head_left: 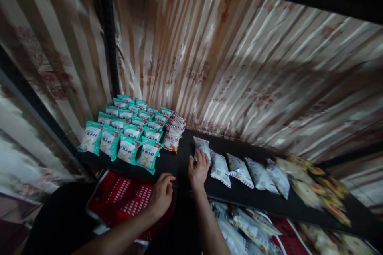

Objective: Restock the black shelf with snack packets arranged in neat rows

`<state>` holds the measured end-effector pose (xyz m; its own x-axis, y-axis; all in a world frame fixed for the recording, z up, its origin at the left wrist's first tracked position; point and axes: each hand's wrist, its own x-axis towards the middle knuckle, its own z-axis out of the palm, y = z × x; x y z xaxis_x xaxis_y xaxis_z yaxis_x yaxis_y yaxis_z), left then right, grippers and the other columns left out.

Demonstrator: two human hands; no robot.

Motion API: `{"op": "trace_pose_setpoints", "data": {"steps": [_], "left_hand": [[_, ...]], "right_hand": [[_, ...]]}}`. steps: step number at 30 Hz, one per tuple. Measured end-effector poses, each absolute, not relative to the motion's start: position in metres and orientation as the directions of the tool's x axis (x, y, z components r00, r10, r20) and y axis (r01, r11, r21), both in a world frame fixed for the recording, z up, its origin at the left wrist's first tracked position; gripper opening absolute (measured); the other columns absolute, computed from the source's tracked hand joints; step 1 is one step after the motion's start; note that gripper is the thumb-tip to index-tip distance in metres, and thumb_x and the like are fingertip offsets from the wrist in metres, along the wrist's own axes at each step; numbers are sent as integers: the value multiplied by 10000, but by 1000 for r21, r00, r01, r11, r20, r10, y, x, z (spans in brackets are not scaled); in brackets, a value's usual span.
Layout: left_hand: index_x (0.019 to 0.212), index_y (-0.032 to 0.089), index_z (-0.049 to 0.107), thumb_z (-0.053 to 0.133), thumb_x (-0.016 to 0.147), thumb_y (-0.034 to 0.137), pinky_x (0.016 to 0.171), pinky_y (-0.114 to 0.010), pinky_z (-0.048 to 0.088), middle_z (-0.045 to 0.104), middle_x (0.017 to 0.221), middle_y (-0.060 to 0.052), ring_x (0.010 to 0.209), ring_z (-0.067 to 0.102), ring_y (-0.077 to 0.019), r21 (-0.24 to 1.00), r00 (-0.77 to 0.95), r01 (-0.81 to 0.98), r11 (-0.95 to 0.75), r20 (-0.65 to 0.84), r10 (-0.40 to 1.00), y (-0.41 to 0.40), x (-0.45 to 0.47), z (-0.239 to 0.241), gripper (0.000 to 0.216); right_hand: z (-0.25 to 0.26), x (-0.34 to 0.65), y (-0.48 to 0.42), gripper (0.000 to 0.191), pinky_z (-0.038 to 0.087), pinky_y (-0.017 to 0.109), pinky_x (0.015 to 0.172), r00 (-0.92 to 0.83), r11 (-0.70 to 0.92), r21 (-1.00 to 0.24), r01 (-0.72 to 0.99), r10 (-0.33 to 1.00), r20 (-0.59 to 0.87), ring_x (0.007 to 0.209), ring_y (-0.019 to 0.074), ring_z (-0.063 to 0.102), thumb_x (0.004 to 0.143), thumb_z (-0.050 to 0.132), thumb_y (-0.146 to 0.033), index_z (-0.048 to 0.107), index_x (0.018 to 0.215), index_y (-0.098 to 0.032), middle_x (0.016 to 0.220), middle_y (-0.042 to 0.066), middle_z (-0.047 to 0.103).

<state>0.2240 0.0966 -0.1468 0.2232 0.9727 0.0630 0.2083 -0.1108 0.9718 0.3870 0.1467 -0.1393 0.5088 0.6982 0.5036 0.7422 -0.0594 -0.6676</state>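
Your right hand (200, 170) is at the leftmost silver snack packet (202, 146) on the black shelf (185, 155), fingers partly spread over its lower part; whether they pinch it or only rest on it, you cannot tell from here. Your left hand (163, 194) hangs just off the shelf's front edge, above a red printed package (131, 199), its fingers loosely curled with nothing visible in them. To handle the packet well, take it lightly by its sides or a crimped end — a hard squeeze on the puffed middle could crush what is inside — and keep your wrist clear of the next packet, which lies close by on the right. That lying row counts five silver packets, this one included. To its left, past a bare gap, stand striped-edge snack packets (172, 138), about three showing one behind another. Beside them come the teal snack packets (128, 150), four across the front and roughly twenty in all, though the rear ones overlap too much for a sure count. At the far right lie pale round packs (306, 194) and yellow packs (335, 209), several of each, too blurred to number; behind everything hangs a striped curtain (185, 55).
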Motion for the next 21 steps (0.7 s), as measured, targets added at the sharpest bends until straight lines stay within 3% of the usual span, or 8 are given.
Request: {"op": "trace_pose_setpoints", "data": {"steps": [3,5,9,11,13,17,21], "left_hand": [[881,236,660,414,648,22,876,-312,495,616,1046,-49,917,615,-173,978,211,191,-89,48,976,86,224,-144,400],[856,238,664,427,628,24,848,-313,507,619,1030,-55,917,615,-184,982,219,169,-84,45,975,80,223,-141,392],[811,231,663,434,609,27,822,-315,513,619,1006,-60,910,617,-192,982,251,168,-85,41,967,75,219,-133,368],[799,231,661,431,614,23,860,-327,499,619,1000,-57,938,613,-195,978,256,187,-95,45,966,75,216,-131,361],[795,228,659,430,621,16,893,-333,483,619,995,-54,957,608,-195,974,255,201,-108,55,965,77,216,-131,357],[808,212,658,438,640,4,928,-321,455,621,959,-48,953,600,-181,973,256,203,-112,57,965,81,221,-130,346],[939,199,634,503,727,104,845,-297,497,615,1045,-54,949,596,-174,985,251,106,136,-158,955,82,229,-124,266]], "right_hand": [[-137,412,153,513,261,582,1001,466,-189,-544,817,771,433,1313,383,255,747,542,-384,564,1214,-174,1383,155,446],[-137,419,153,467,290,582,965,446,-251,-470,846,816,368,1287,408,281,735,537,-297,598,1183,-181,1395,162,425],[-133,414,143,366,331,509,965,379,-204,-426,881,843,380,1220,355,384,766,428,-198,679,1031,-171,1332,161,481],[-127,409,136,331,339,473,979,370,-150,-486,861,840,397,1179,321,434,772,436,-232,686,984,-191,1298,142,515],[-120,404,126,280,346,446,982,434,-127,-624,771,822,369,1149,298,471,765,477,-316,688,923,-221,1274,109,541],[-110,399,98,342,438,418,856,633,-145,-912,385,760,146,966,277,584,702,534,-502,666,858,-228,987,80,667],[-105,394,66,435,508,362,690,666,-109,-988,113,746,-6,765,226,641,686,535,-563,626,904,-199,825,52,686]]}}
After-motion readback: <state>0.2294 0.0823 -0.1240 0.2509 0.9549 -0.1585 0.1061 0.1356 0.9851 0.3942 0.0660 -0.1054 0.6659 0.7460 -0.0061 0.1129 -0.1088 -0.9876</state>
